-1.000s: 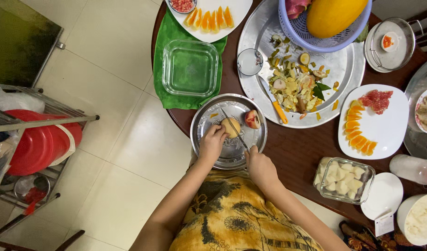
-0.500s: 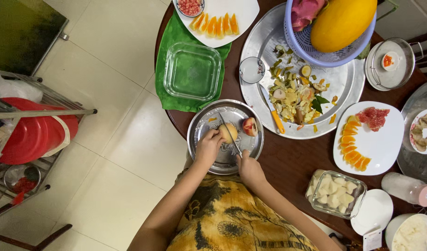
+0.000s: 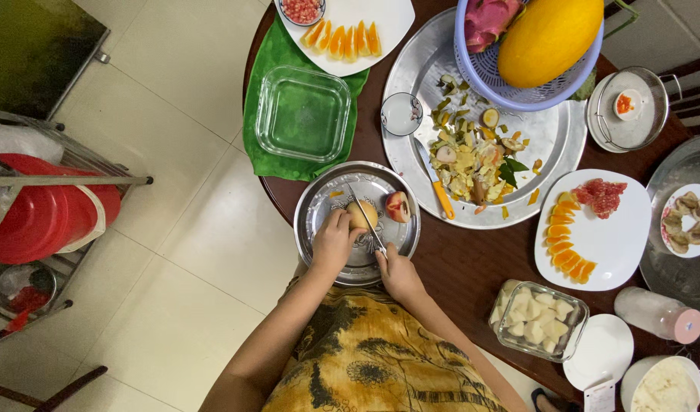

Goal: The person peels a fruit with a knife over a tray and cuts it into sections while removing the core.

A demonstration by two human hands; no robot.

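Peeled fruit, pale and round, is pinned on the round metal plate at the near edge of the dark round table. It is held by the left hand, whose fingers are curled over its near side. The right hand is clenched around the handle of a thin knife, and the blade is laid across the fruit, just right of the holding fingertips. A cut piece with red skin lies beside the fruit on the same plate. An empty glass dish sits on a green cloth farther off; a large metal tray of peelings and an orange-handled knife lies to the far right. Risks judged: the blade is close to the holding fingers, so a slip on the rounded, likely wet flesh could nick them; the plate overhangs the table edge toward the lap, so hard downward pressure might tip or slide it; the fruit could roll if the grip is loosened. The knife handle is hidden inside the fist. The kind of fruit cannot be told. A white plate of orange wedges and a lilac basket holding a yellow melon are cut off at the far edge.
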